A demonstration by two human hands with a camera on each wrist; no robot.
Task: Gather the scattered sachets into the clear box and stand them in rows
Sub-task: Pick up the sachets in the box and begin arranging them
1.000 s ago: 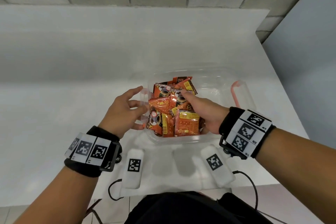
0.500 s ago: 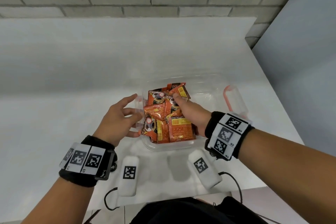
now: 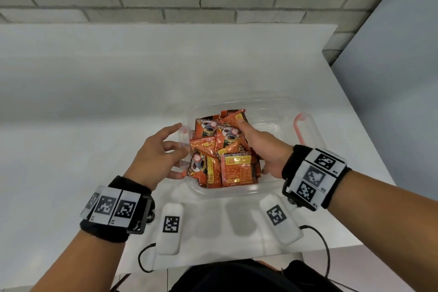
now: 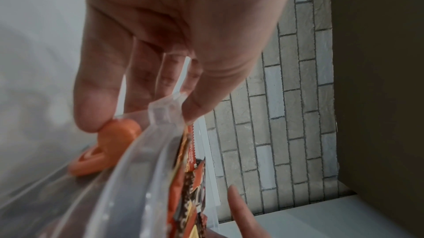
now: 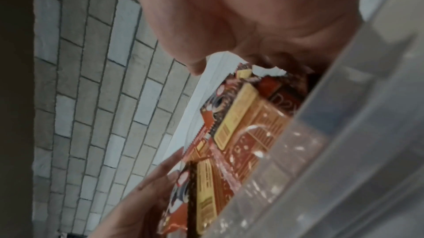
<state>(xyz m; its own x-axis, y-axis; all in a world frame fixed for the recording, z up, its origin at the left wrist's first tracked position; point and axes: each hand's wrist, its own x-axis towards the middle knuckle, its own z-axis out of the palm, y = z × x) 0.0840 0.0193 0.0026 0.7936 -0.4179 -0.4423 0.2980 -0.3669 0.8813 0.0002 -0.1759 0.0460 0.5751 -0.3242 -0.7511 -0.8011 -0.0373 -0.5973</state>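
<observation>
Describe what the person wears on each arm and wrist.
Both forearms are bare, with no sleeves. The left hand and right hand are ungloved. Each wrist carries a black fabric band wrapped with white panels printed with square black-and-white coded markers; the left one also has a black frame.

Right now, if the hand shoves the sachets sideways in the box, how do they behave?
The sachets look thin and crinkled, so they probably flex and slump rather than slide as one block. Their glossy film suggests they slip over each other. The clear box looks light, likely why the left hand grips its wall.
</observation>
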